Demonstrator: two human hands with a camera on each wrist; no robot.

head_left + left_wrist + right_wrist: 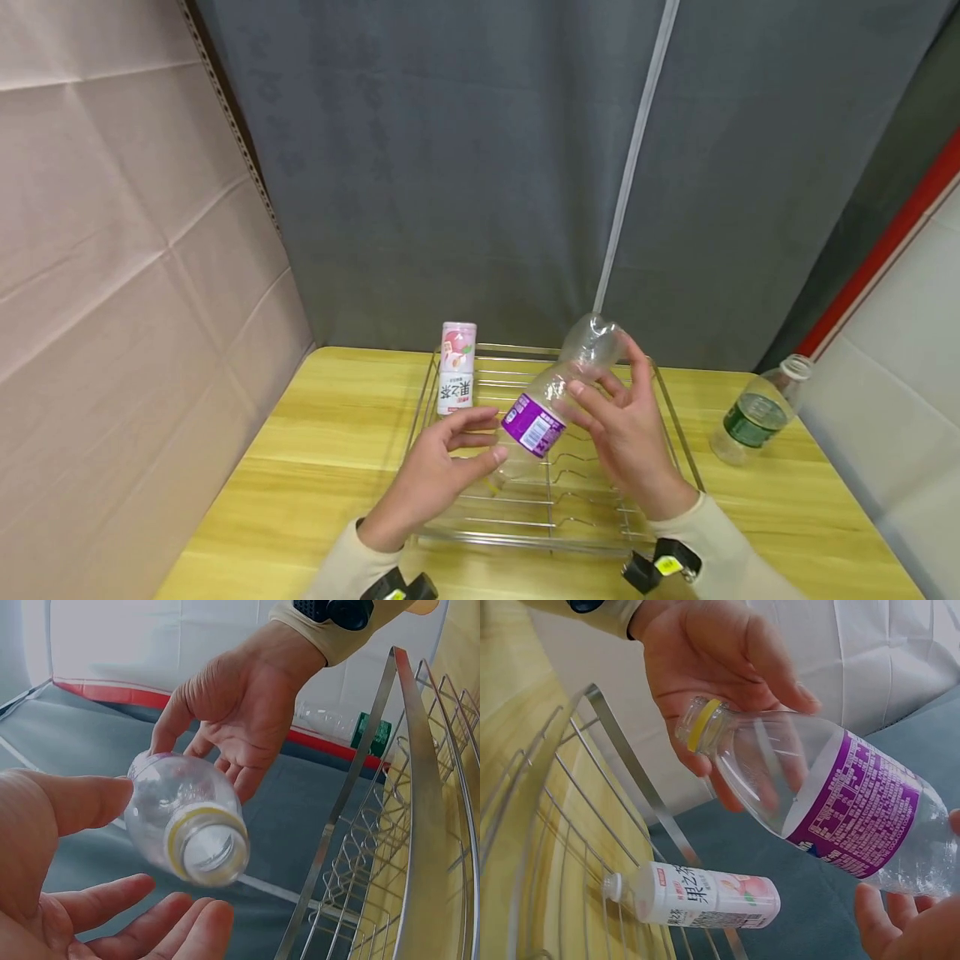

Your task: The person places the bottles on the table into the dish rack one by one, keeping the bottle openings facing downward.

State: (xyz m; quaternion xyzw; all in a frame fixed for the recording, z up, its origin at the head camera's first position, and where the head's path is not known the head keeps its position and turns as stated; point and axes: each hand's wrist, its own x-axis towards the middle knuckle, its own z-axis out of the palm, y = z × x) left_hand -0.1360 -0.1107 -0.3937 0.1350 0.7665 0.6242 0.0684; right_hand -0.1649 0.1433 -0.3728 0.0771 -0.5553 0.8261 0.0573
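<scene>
A clear plastic bottle [534,425] with a purple label is tilted above the wire rack [555,525], its base up to the right and its neck down to the left. My right hand [633,433] pinches it near the base between thumb and fingers. Around the neck end, my left hand [442,467] has its fingers spread. In the left wrist view, the uncapped mouth [214,851] with its yellow ring points toward the left palm. A pink and white fruit tea bottle [457,367] stands upside down at the rack's back left.
A clear bottle with a green label [757,418] stands on the wooden table [300,483] to the right of the rack. Grey cloth [450,167] hangs behind the table. A pale cloth wall [135,292] is on the left, and a white panel [900,350] on the right.
</scene>
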